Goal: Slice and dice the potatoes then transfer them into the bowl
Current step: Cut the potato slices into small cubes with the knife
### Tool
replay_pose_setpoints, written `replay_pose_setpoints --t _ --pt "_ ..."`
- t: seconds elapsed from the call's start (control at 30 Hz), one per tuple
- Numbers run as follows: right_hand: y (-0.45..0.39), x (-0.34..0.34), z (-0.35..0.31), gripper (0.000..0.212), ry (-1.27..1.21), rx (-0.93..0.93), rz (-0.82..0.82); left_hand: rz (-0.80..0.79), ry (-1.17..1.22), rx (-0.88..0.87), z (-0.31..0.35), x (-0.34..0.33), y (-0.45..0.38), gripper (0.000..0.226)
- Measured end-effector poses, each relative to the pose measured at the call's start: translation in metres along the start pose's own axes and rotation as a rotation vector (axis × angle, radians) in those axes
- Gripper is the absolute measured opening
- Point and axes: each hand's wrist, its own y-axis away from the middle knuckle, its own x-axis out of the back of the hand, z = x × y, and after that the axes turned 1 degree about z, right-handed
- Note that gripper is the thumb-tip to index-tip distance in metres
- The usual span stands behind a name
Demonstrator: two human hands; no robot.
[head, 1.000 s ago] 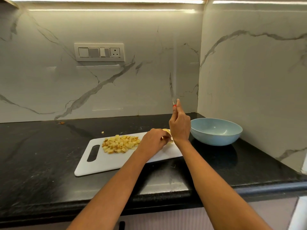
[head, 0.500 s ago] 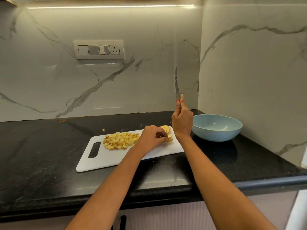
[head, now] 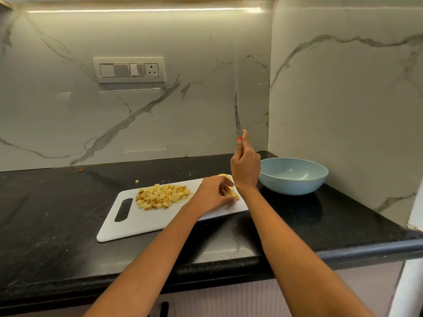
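Note:
A white cutting board (head: 146, 221) lies on the black counter, with a heap of diced potato (head: 163, 196) in its middle. At the board's right end my left hand (head: 211, 196) pinches a stack of potato slices (head: 229, 187), which it partly hides. My right hand (head: 245, 168) is raised above that end and grips a knife (head: 237, 116) by its red handle, blade pointing up against the wall. A light blue bowl (head: 294, 176) stands to the right of the board, with nothing visible inside.
The black counter (head: 57, 213) ends in a rounded front edge near me. Marble walls close off the back and right side, and the bowl sits near that corner. A switch panel (head: 129, 70) is on the back wall. One stray potato bit (head: 137, 181) lies behind the board.
My left hand's fingers have shifted on the potato slices at the board's right end. My right hand stays raised with the knife blade up, drifting slightly higher over the second.

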Motion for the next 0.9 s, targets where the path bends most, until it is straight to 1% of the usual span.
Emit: replay_pose_setpoints --t 0.1,0.3,0.6,0.73,0.9 --pt "-0.001 0.001 -0.001 0.044 0.0 -0.011 0.012 -0.001 0.009 -0.011 0.001 -0.002 -0.001 0.034" --pt "-0.004 0.002 -0.001 0.044 0.008 -0.032 0.025 0.086 -0.03 -0.013 0.002 -0.005 -0.007 0.035" --pt "-0.004 0.007 -0.006 0.043 -0.023 -0.055 0.048 0.082 -0.098 -0.039 -0.001 -0.005 -0.009 0.023" --pt "-0.004 0.008 -0.005 0.043 -0.036 -0.064 0.056 0.069 -0.142 -0.03 -0.002 -0.002 -0.014 0.027" --pt "-0.004 0.01 -0.005 0.043 -0.029 -0.075 0.054 0.162 -0.066 -0.104 -0.006 0.005 -0.005 0.027"
